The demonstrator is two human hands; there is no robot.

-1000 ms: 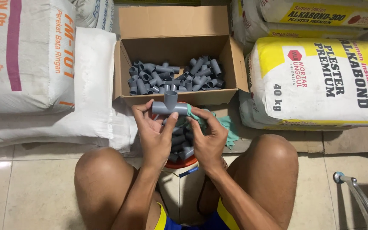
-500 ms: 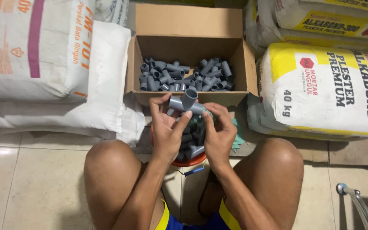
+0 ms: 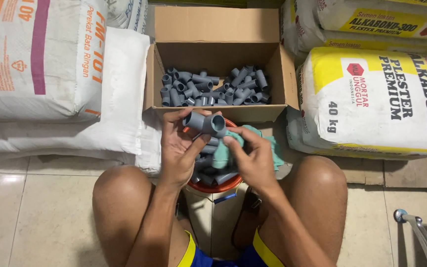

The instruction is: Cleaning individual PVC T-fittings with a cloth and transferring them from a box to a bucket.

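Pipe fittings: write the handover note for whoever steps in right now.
Left hand: holds a grey pipe fitting over the orange bucket.
Right hand: presses a green cloth against that fitting's open end.
Cardboard box: open, just beyond the bucket, holding a heap of grey fittings.
Bucket: more grey fittings inside.
Done or left: cannot be told which pile has been wiped; one fitting is in hand.
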